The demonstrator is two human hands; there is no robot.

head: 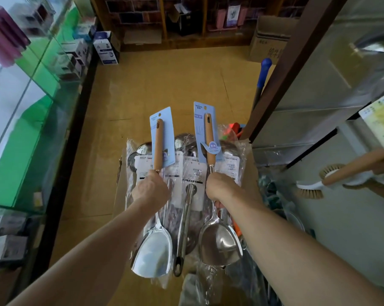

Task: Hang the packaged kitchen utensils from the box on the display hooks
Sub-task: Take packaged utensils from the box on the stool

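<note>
Steel spatula (152, 252), wooden handle on blue card, gripped at neck by left hand (150, 188). Right hand (222, 187) grips second spatula (219, 241) likewise. Both above cardboard box (119, 191) of bagged utensils (191, 173).

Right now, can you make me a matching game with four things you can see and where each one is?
Things:
1. spatula
2. serving spoon
3. scrubbing brush
4. blue pole

Places:
A. on the display at the right
B. held in the left hand
C. beside the brown post
D. held in the right hand

Pairs: 1-B, 2-D, 3-A, 4-C
</note>
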